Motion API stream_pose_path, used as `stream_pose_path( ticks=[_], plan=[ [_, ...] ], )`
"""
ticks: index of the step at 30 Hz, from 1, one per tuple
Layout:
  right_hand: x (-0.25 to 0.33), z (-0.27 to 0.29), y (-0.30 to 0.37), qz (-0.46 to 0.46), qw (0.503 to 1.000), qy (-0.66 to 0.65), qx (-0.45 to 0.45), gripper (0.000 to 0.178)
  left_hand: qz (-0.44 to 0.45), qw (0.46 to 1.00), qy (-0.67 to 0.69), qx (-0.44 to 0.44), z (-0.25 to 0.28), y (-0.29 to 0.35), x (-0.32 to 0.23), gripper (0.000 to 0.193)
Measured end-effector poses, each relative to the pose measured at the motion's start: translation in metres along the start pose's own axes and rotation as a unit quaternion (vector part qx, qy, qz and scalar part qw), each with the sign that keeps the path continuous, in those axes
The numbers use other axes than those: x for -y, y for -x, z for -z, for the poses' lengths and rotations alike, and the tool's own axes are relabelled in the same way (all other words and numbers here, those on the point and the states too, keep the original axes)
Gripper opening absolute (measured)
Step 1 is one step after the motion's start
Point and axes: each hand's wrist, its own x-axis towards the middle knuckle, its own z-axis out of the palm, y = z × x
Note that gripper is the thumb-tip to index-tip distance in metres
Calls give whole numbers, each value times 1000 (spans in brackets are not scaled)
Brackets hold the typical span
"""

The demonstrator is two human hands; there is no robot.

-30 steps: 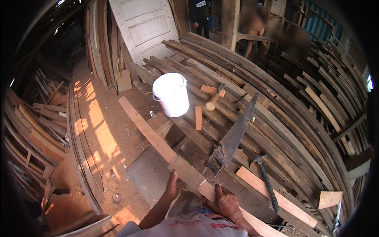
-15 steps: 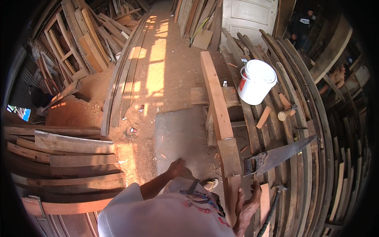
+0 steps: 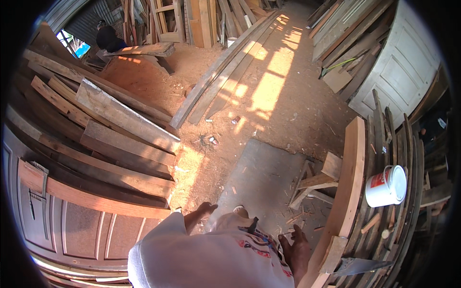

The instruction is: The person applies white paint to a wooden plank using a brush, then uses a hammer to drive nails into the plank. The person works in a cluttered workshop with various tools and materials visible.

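My left hand (image 3: pixel 205 209) hangs in front of my body over the sawdust floor, loosely curled and holding nothing that shows. My right hand (image 3: pixel 296 246) is beside the thick wooden beam (image 3: pixel 349 185) with its fingers apart and nothing in them. A shorter wood piece (image 3: pixel 334 253) lies on the beam's near part. Just right of that piece rests a handsaw (image 3: pixel 361 266); its handle is not clearly visible. A white lidded bucket (image 3: pixel 387 188) stands on the long planks to the right, with a hammer (image 3: pixel 385 234) and small offcuts on its near side.
Stacked boards (image 3: pixel 120 146) and a brown panelled door (image 3: pixel 81 235) with a metal clamp (image 3: pixel 42 185) occupy the left. A grey sheet (image 3: pixel 261 175) covers floor ahead. Long planks (image 3: pixel 225 67) lie beyond it. A white door (image 3: pixel 401 62) stands far right. A person (image 3: pixel 108 38) is far left.
The view has swung left, so the beam, bucket and saw sit farther right and lower. More of the left-hand boards and the brown door shows. My right hand has moved off the saw's side.
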Motion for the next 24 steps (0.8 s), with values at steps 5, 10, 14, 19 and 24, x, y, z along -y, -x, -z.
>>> stream_pose_path(
  ticks=[5, 10, 14, 19, 24],
  plan=[
    [53, -24, -71, 98, 994, -11, 44, 64, 76, 982, 173, 17, 24, -55, 49, 55],
    [85, -22, -133, 156, 986, -2, 58, 62, 171, 906, 386, 38, 33, -83, 30, 51],
    [78, -40, -185, 140, 983, 14, 114, 63, 197, 848, 490, 40, 38, -83, -3, 50],
    [85, -42, -257, 152, 980, 20, 128, 64, 216, 873, 437, 29, 58, -123, -63, 49],
    [98, -24, -355, 153, 977, 11, 149, 63, 149, 911, 384, -10, 78, -180, -85, 53]
  ],
)
